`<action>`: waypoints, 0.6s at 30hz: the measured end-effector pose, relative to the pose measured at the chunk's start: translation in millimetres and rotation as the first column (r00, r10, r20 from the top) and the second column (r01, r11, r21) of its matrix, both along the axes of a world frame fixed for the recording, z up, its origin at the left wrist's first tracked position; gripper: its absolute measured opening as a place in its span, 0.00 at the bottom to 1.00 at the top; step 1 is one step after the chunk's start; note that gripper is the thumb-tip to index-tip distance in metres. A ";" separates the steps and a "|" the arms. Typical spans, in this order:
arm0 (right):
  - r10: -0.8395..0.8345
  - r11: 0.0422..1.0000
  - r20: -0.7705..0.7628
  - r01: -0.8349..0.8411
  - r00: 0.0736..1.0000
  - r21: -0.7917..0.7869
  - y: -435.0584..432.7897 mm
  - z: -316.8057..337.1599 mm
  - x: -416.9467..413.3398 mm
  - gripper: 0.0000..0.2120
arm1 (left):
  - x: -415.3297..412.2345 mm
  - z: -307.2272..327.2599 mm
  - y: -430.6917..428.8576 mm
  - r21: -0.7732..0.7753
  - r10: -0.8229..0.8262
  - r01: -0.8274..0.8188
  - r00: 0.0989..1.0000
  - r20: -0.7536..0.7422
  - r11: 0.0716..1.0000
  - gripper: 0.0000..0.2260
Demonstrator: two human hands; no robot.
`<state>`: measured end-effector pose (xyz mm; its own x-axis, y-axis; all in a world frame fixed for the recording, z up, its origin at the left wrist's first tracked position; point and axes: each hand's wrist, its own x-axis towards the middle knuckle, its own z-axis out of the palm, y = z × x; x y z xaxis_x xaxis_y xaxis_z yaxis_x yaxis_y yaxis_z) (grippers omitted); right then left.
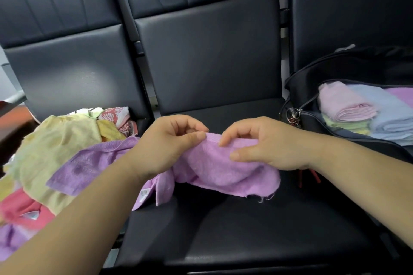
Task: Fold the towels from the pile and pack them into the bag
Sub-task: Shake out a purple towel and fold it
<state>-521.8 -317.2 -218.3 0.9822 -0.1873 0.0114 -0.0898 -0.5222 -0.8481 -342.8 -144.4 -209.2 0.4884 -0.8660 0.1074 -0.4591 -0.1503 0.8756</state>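
On the middle seat of a row of dark padded chairs, I hold a lilac towel, crumpled and unfolded, its long axis running left to right. Left hand: thumb and forefinger pinch the upper hem. Right hand: fingertips curl over the same hem just beside the left, thumb pressing the cloth from the near side. Both grips sit close together on the hem, so the towel's ends lie outward from the fingers on either side. To open it flat, I judge the hands must slide apart along that hem. The left end trails under my left forearm onto the pile of loose towels on the left seat; the right end, frayed, rests on the middle seat. The bag, open on the right seat, lies nearer the right hand and holds folded towels. Hidden: the towel's corners and the stretch beneath my forearm. Cut off: the bag's far side, so its remaining room is unclear.
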 end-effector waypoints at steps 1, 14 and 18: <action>0.017 0.998 -0.040 -0.019 0.999 -0.065 0.8 0.2 0.6 0.11 | -0.2 -0.8 -0.2 -0.007 -0.005 0.005 1.000 -0.011 1.000 0.05; 0.042 0.993 -0.045 -0.047 0.998 -0.110 0.7 -3.5 5.2 0.06 | 15.2 9.7 15.7 0.171 -0.158 0.153 0.987 0.015 0.973 0.07; -0.006 0.934 -0.090 -0.027 0.996 -0.356 -6.1 -5.0 9.9 0.05 | 9.4 13.1 17.6 0.129 -0.191 0.196 0.980 -0.046 0.972 0.05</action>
